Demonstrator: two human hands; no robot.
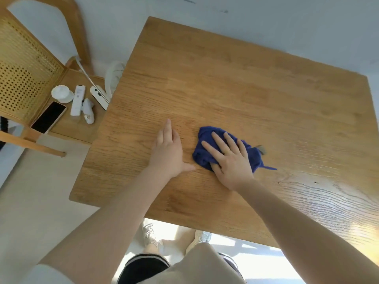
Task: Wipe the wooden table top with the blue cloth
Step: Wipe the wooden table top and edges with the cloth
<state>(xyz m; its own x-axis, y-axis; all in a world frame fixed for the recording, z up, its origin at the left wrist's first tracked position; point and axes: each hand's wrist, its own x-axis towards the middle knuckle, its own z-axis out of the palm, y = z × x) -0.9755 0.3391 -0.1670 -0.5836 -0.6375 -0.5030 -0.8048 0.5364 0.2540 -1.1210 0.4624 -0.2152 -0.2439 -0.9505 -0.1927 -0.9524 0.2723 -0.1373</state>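
Note:
The wooden table top (235,83) fills the middle of the head view. A crumpled blue cloth (205,140) lies on it near the front centre. My right hand (229,158) presses flat on the cloth with fingers spread and the thumb tucked against its near edge. My left hand (169,152) rests flat on the bare wood just left of the cloth, fingers together and thumb out towards the cloth, holding nothing.
A wooden chair (30,64) with a cane back stands at the left. Its seat carries a phone (48,117), a white remote (77,100), a small white cup (62,93) and a power strip (99,97). My feet show below the table's near edge.

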